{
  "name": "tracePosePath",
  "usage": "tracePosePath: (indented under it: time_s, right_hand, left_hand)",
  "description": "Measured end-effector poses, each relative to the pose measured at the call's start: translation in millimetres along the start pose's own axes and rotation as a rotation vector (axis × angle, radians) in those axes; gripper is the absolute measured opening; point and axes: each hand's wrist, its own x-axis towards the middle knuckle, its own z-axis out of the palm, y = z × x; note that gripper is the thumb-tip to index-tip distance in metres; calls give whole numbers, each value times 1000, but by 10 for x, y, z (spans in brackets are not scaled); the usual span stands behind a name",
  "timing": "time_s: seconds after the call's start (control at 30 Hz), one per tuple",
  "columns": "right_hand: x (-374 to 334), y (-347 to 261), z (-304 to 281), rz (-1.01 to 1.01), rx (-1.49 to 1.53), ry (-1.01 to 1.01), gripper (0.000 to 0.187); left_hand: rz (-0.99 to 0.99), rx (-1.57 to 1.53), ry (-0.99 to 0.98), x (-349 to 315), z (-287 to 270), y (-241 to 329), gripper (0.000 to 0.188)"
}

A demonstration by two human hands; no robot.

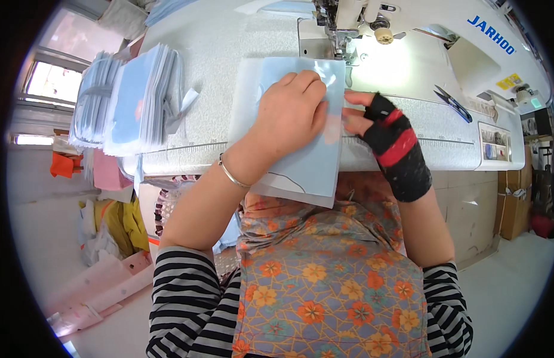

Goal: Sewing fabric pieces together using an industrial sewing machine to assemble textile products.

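While the half-curled left hand (292, 113) presses, half-open right hand (393, 137) alongside, the blue panel (304, 170) overhangs the bench's front edge (196, 162) lengthwise.

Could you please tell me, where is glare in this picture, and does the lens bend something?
Head view: the table is washed out beneath the sewing machine; head view: the blue sheet shines near its upper right corner; head view: the ruler strip bends slightly, black corners surround everything.

The left grip (292, 110) lies palm-down, fingers curled; the right grip (389, 132) angles inward, fingers pointing left.
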Motion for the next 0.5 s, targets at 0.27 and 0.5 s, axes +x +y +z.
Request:
tracePosePath:
  time_s: [0.27, 0.5]
  right_hand:
    - [51, 155, 206, -351, -558, 70, 18]
    - [95, 211, 210, -497, -816, 22, 23]
  left_hand:
    - [1, -27, 73, 3, -16, -25, 15]
    - [-17, -57, 24, 57, -117, -66, 24]
